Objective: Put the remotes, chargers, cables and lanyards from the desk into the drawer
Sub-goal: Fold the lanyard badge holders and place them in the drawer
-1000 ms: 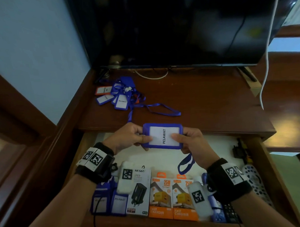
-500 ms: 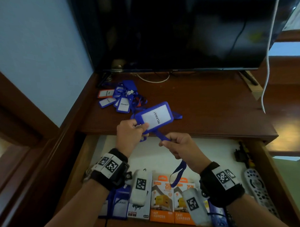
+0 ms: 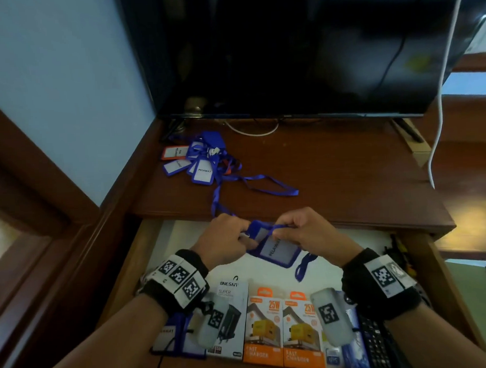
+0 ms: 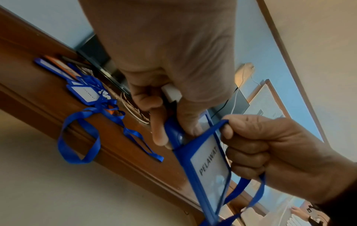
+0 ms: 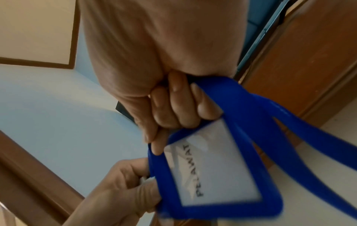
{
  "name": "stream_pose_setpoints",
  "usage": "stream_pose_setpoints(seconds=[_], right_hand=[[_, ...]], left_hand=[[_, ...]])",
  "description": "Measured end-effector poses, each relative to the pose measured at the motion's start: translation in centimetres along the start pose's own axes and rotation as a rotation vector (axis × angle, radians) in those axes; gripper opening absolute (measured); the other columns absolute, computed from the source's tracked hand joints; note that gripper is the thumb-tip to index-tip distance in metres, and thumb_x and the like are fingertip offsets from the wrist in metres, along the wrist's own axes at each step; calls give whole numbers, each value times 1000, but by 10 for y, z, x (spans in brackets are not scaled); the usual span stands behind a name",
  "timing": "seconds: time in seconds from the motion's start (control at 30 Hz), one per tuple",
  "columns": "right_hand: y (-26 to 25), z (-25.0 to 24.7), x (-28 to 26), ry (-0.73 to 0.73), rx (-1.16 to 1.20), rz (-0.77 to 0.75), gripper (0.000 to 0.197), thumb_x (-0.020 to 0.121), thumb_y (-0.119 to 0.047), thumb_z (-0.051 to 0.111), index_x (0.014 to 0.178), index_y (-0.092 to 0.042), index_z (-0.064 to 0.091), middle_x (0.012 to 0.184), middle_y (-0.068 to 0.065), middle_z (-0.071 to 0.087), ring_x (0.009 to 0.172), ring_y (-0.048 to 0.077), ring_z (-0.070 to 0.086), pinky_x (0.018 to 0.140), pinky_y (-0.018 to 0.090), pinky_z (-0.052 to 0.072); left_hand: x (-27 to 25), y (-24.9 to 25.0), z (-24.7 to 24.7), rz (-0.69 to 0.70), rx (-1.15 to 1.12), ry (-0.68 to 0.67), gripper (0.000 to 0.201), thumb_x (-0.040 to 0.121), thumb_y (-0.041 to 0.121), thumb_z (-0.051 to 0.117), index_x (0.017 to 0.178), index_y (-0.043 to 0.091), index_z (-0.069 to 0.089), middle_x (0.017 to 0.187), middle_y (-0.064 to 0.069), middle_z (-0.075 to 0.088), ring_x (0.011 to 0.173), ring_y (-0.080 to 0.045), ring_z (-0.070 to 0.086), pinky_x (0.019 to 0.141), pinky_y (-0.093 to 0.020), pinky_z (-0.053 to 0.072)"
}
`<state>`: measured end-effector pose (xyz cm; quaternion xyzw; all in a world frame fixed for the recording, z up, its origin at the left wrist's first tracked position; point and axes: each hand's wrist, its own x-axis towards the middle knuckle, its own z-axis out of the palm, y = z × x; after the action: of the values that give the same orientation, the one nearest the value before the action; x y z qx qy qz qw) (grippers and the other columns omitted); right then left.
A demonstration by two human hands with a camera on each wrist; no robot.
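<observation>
A blue lanyard badge (image 3: 274, 250) marked PELAWAT hangs over the open drawer (image 3: 426, 262), held by both hands. My left hand (image 3: 228, 240) pinches the badge's top end (image 4: 174, 134) and clip. My right hand (image 3: 307, 231) grips the blue strap (image 5: 251, 104) against the badge's edge (image 5: 216, 168); a loop of strap (image 3: 304, 265) dangles below. A pile of several more blue lanyards (image 3: 199, 160) lies at the desk's back left, with one strap (image 3: 266, 184) trailing toward the front edge.
Boxed chargers (image 3: 282, 328), a white charger box (image 3: 230, 316), badges (image 3: 170, 337) and a black remote (image 3: 375, 341) lie along the drawer's front. A TV (image 3: 286, 50) stands at the desk's back; a white cable (image 3: 440, 94) hangs at right.
The badge came down from above the desk edge to over the drawer. My right hand moved up to the badge and now grips the strap beside it.
</observation>
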<state>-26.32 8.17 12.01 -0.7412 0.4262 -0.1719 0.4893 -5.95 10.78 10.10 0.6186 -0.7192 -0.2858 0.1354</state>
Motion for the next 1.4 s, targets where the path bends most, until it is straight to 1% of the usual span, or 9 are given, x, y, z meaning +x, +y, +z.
stream_pose_setpoints(seconds=[0.17,0.3,0.47,0.57,0.73,0.97,1.07,1.27,1.4], right_hand=[[0,-11,2,-4,43,0,15,90,-11,63,77,-5,67,55,-9,56,47,0,43,49,12,34],[9,-8,5,-6,254,3,24,91,-20,60,72,-4,62,63,14,47,50,19,36,49,24,31],[19,8,9,100,534,-18,26,88,-19,65,66,-7,61,59,10,57,51,16,52,48,19,41],[28,23,15,163,664,55,31,88,-16,59,57,-22,56,48,-3,44,39,9,34,41,19,29],[35,37,30,184,660,151,37,94,-22,54,60,-11,48,45,0,27,37,10,19,42,17,16],[21,47,38,142,449,133,41,101,-20,47,61,-12,50,42,-5,31,39,10,24,40,19,20],[8,46,34,84,351,103,36,101,-19,46,67,-12,54,46,-4,32,41,10,25,40,21,21],[-10,33,34,12,190,66,28,98,-8,47,73,-7,59,48,-6,36,39,2,28,41,14,26],[-12,20,36,-9,124,49,30,97,-7,48,69,-8,59,50,-4,37,40,2,29,45,15,26]], left_hand=[[-1,4,-15,15,-182,-256,20,81,6,74,74,24,67,80,-3,70,68,-16,68,65,-31,59],[-2,3,-23,65,-539,-316,15,80,-8,67,87,5,70,79,-7,71,63,-16,66,57,-26,54],[-2,4,-20,89,-844,-148,13,75,5,67,83,-5,70,74,-7,71,62,-17,64,53,-26,52],[3,3,-18,29,-922,25,23,74,12,65,85,-7,69,80,-16,70,64,-21,63,55,-28,50],[12,5,-17,-108,-999,292,12,88,-1,59,97,-3,68,78,-11,70,60,-18,64,58,-30,55],[30,0,-5,-270,-826,547,6,86,9,66,86,7,72,81,-12,73,67,-24,70,73,-47,59],[33,-5,-2,-287,-675,568,9,85,14,69,78,7,69,76,-10,72,62,-14,69,62,-33,58],[31,-19,7,-196,-144,406,48,83,28,70,54,15,34,52,0,40,55,-19,39,56,-32,26],[29,-29,14,-130,-22,205,18,82,28,67,78,10,64,72,-7,63,72,-27,60,64,-35,48]])
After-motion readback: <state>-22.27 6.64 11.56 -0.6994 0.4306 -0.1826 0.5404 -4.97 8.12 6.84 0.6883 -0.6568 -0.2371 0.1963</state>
